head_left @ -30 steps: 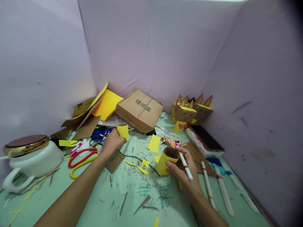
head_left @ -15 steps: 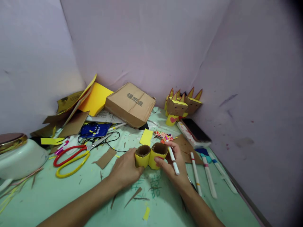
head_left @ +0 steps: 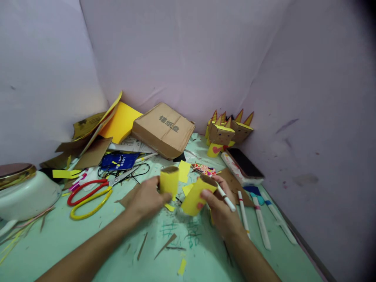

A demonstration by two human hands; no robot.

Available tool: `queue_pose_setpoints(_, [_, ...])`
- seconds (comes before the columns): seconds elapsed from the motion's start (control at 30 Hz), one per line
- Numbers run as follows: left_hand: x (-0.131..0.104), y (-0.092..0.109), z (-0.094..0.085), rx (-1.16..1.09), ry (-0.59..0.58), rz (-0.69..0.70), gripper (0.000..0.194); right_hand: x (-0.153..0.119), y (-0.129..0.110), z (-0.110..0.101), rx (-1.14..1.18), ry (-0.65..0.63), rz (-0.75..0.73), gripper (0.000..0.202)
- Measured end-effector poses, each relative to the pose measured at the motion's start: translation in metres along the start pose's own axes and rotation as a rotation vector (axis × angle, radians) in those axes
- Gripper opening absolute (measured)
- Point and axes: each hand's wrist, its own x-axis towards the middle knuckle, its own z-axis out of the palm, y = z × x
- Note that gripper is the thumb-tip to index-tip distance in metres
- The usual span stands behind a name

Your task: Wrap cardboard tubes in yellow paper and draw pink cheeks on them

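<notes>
My left hand [head_left: 148, 197] is closed around a yellow paper-covered cardboard tube [head_left: 169, 182], held upright just above the table. A second yellow cardboard tube [head_left: 195, 197] sits in my right hand [head_left: 223, 207], tilted to the right, with a reddish spot on its side near the thumb. The same hand also keeps a white marker [head_left: 226, 197] between its fingers, pointing down to the right. A gap separates the two tubes. Yellow paper scraps [head_left: 184, 171] lie behind and under them.
Scissors [head_left: 91, 197] with red and yellow handles lie left. Behind are a cardboard box [head_left: 164, 131] and yellow sheets [head_left: 122, 121]. Finished cardboard figures [head_left: 221, 137] stand at back right, near a phone [head_left: 246, 162]. Several markers [head_left: 261, 223] rest at right; a white pot-like object [head_left: 25, 194] is far left.
The two tubes, side by side before, have come apart. The right one has tipped over to the right, and the left one has risen slightly leftward. The marker has swung a little to the right.
</notes>
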Motion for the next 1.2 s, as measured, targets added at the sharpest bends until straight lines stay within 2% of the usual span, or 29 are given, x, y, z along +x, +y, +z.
queue_pose_setpoints(0.07, [0.017, -0.001, -0.025, 0.136, 0.095, -0.030, 0.016, 0.002, -0.003, 0.002, 0.099, 0.045, 0.061, 0.051])
queue_pose_setpoints(0.13, [0.028, -0.001, -0.048, 0.234, 0.164, -0.071, 0.023, 0.003, -0.004, 0.003, 0.151, 0.039, 0.115, 0.049])
queue_pose_setpoints(0.2, [0.029, 0.003, -0.060, 0.304, 0.263, -0.096, 0.033, 0.005, -0.001, 0.004, 0.184, 0.025, 0.152, 0.047])
queue_pose_setpoints(0.23, [0.024, 0.006, -0.059, 0.312, 0.315, -0.086, 0.035, 0.005, 0.000, 0.004, 0.199, 0.024, 0.159, 0.046])
queue_pose_setpoints(0.27, [0.018, 0.008, -0.054, 0.233, 0.327, -0.033, 0.035, 0.005, 0.002, 0.004, 0.212, 0.019, 0.160, 0.045])
queue_pose_setpoints(0.3, [0.009, 0.011, -0.044, 0.050, 0.191, 0.021, 0.034, 0.005, 0.003, 0.005, 0.224, 0.014, 0.156, 0.043])
queue_pose_setpoints(0.33, [0.000, 0.012, -0.032, -0.186, -0.016, 0.032, 0.034, 0.004, 0.004, 0.005, 0.234, 0.010, 0.149, 0.041])
queue_pose_setpoints(0.4, [-0.017, 0.014, -0.001, -0.614, -0.422, -0.103, 0.042, 0.002, 0.004, 0.007, 0.250, 0.005, 0.143, 0.039])
queue_pose_setpoints(0.47, [-0.029, 0.013, 0.027, -0.903, -0.660, -0.274, 0.044, -0.002, 0.004, 0.009, 0.269, -0.005, 0.164, 0.041])
queue_pose_setpoints(0.53, [-0.033, 0.011, 0.046, -1.078, -0.697, -0.312, 0.041, -0.006, 0.004, 0.011, 0.270, -0.049, 0.221, 0.044])
queue_pose_setpoints(0.63, [-0.032, 0.009, 0.058, -1.186, -0.723, -0.368, 0.045, -0.010, 0.005, 0.013, 0.220, -0.120, 0.278, 0.043])
queue_pose_setpoints(0.83, [-0.030, 0.006, 0.058, -1.200, -0.661, -0.383, 0.046, -0.007, 0.006, 0.012, 0.152, -0.128, 0.244, 0.041])
queue_pose_setpoints(1.1, [-0.030, 0.004, 0.057, -1.132, -0.574, -0.306, 0.029, -0.005, 0.008, 0.009, 0.056, -0.139, 0.193, 0.043])
queue_pose_setpoints(1.2, [-0.028, 0.006, 0.054, -1.148, -0.547, -0.339, 0.032, -0.001, 0.004, 0.005, -0.039, -0.085, 0.085, 0.044])
